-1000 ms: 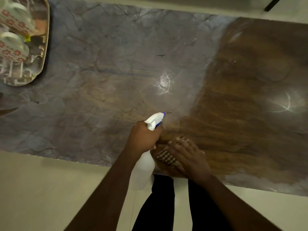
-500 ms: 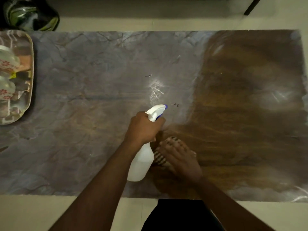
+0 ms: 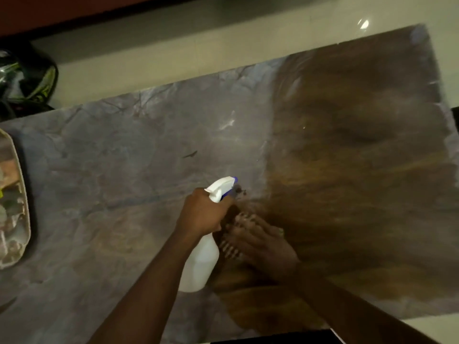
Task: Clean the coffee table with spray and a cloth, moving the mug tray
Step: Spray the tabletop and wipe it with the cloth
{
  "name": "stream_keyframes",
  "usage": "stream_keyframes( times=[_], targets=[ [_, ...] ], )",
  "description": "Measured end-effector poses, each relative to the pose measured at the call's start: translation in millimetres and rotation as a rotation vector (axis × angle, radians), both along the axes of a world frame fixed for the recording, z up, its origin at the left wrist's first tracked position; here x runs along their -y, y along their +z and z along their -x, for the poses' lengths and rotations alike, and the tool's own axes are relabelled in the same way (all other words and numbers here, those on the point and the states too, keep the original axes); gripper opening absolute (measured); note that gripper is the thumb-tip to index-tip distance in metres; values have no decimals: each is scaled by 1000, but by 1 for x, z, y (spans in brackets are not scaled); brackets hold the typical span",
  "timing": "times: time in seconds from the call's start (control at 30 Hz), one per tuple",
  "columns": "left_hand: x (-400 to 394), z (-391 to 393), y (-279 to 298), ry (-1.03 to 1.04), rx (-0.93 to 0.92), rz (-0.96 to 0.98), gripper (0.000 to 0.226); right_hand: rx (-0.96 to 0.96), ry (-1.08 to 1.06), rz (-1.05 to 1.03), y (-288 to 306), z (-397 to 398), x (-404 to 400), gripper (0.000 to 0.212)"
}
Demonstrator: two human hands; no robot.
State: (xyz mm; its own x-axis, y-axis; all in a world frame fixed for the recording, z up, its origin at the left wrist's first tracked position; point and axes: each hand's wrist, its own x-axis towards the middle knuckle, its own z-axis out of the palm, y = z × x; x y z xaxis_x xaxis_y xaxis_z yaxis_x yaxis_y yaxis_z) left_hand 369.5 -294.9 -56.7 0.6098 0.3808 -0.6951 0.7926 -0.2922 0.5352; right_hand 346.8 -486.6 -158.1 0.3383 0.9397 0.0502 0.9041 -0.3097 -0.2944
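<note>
Head view: marbled coffee table, pale floor

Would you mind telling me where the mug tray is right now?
In the head view, the mug tray sits at the far left end of the coffee table, partly cut off by the frame edge, well away from both hands.

Pretty dim and warm-toned overall, with muddy shadow detail. A small hard glare spot is seen on the floor at about 1 o'clock, and fainter sheen streaks are caught on the coffee table just above centre. Motion blur is spread across everything, worst on the brown half of the tabletop at 3 o'clock and on the right hand. The table edges are bowed and tilted by the wide-angle lens. A dark shadow is cast beside the tray at 9 o'clock.
</note>
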Motion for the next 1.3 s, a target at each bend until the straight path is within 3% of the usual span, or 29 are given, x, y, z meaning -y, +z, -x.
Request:
stream_keyframes(
  times=[0.13,0.23,0.3,0.43,0.47,0.53,0.6,0.67,0.73,0.8,0.9,0.97,1.1,1.2,1.27,1.3],
  targets=[
    [-4,-23,3,-9,-53,4,11,-27,-601,5,5,-76,-10,53],
    [-12,-42,2,45,-39,-45,18,-108,-800,-29,1,-94,-84,51],
    [-22,-53,0,67,15,-109,19,-200,-781,-159,-3,-88,-122,48],
    [-37,-70,1,-12,-5,-91,25,-23,-86,-100,-2,-66,-97,35],
    [-40,-72,2,-18,-12,-90,27,-10,-42,-91,-3,-75,-76,39],
    [-50,-78,5,38,11,-109,30,6,-206,-79,-6,-113,-47,46],
    [-59,-84,5,96,39,-99,24,5,-500,-10,-8,-164,-45,49],
    [-62,-92,3,87,45,-30,12,17,-786,15,-5,-201,-77,50],
    [-65,-104,1,95,70,7,18,7,-978,9,-6,-210,-128,53],
    [-67,-118,0,138,101,-26,35,-58,-945,-51,-7,-191,-167,55],
    [-71,-138,1,94,108,-49,42,-108,-360,-107,-10,-149,-152,45],
    [-76,-147,1,38,90,1,39,-48,-163,-41,-10,-161,-111,47],
    [-87,-155,-6,80,83,32,41,47,-623,63,-15,-244,-72,50],
    [-87,-162,-9,114,108,22,43,35,-910,21,-11,-290,-116,53],
    [-90,-168,-8,135,144,38,42,36,-936,-11,-14,-290,-157,51],
    [-92,-169,-8,141,164,35,42,38,-850,-14,-14,-281,-171,50]
  ],
)
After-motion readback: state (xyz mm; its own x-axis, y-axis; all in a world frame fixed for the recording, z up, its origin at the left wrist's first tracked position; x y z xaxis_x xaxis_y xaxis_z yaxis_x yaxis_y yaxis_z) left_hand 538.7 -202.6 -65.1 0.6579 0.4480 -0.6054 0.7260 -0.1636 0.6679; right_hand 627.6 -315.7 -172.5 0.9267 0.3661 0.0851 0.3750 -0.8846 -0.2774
